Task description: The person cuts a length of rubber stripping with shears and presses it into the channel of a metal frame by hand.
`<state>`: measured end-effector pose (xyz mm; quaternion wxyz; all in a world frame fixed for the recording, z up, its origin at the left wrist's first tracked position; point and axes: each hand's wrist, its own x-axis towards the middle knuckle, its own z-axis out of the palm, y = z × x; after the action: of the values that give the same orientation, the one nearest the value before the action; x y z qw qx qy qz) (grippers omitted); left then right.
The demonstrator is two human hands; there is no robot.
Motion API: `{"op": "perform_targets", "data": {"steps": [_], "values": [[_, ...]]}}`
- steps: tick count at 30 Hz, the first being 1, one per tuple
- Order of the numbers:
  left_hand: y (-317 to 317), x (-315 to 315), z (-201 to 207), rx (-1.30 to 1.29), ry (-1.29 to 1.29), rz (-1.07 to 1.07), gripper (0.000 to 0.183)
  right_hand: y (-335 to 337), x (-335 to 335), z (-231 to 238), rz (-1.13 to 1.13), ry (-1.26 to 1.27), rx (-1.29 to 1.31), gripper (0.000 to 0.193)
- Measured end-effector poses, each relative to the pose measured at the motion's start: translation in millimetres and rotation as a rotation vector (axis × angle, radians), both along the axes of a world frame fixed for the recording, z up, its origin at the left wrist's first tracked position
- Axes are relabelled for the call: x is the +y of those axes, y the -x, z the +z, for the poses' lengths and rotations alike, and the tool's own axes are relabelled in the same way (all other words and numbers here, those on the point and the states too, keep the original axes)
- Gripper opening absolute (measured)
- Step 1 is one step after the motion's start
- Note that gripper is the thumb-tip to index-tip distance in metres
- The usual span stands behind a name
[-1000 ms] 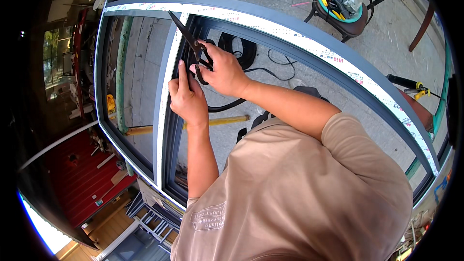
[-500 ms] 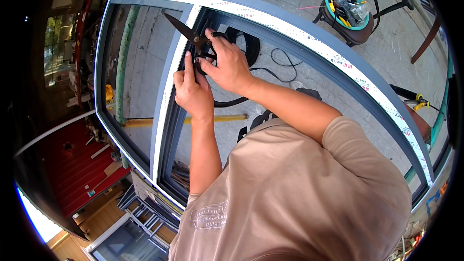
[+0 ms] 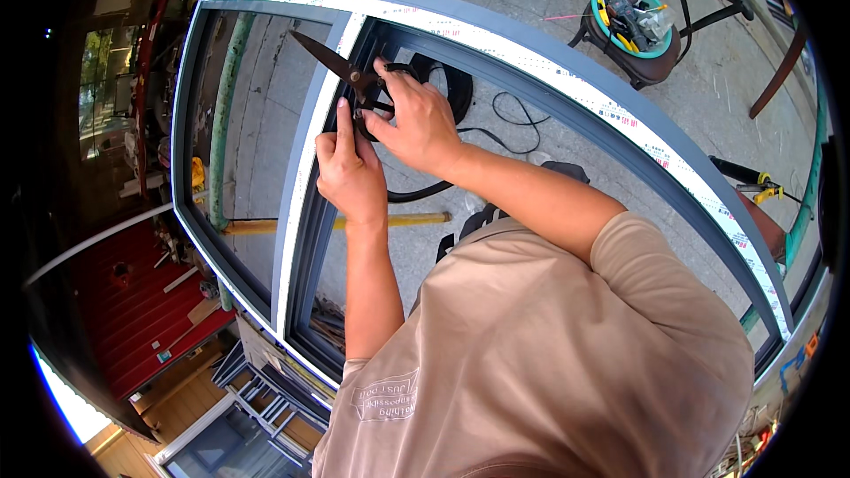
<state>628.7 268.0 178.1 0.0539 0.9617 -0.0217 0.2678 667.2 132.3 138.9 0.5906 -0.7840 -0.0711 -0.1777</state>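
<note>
A large grey window frame (image 3: 276, 308), its faces covered with white printed film, lies in front of me. My right hand (image 3: 414, 119) grips dark scissors (image 3: 341, 62) by the black handles above the frame's middle bar. The blades look closed and point to the far left, over the left opening. Close beside the handles is my left hand (image 3: 351, 173), its index finger stretched along the bar's inner edge and its other fingers curled. What those fingers hold, if anything, is hidden. A black strip (image 3: 421, 192) curves out from behind my left wrist.
Below the right opening lie a coiled black strip (image 3: 458, 88) and a yellow bar (image 3: 416, 219). Green pipes (image 3: 221, 124) run under the frame. A turquoise basin (image 3: 653, 51) of tools sits on a stool at the far right. Another yellow-handled tool (image 3: 768, 190) rests near the right edge.
Both hands and the scissors stay at the middle bar. The scissors' tip has shifted slightly to the left and farther away; the whole view has shifted a little as well.
</note>
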Motion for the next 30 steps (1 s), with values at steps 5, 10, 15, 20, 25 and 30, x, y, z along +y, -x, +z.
{"op": "perform_targets", "data": {"steps": [5,10,15,20,25,30], "values": [[1,-2,3,0.026,-0.003,0.013,0.053,-1,0,-3,-0.005,0.005,-0.031,0.08],[2,-3,8,0.048,0.001,0.018,0.053,-2,-2,1,0.041,0.007,0.029,0.079],[2,-4,5,0.05,0.001,0.04,0.051,-3,-4,0,0.054,0.003,0.01,0.078],[1,-5,6,0.008,0.015,0.02,0.048,-9,-6,-3,0.08,-0.009,-0.013,0.078],[2,-11,11,-0.029,0.032,0.029,0.038,-11,-9,-7,0.152,-0.075,0.018,0.08],[-1,-8,18,-0.047,-0.079,0.016,0.028,-11,-9,-17,0.237,-0.201,0.041,0.084]]}}
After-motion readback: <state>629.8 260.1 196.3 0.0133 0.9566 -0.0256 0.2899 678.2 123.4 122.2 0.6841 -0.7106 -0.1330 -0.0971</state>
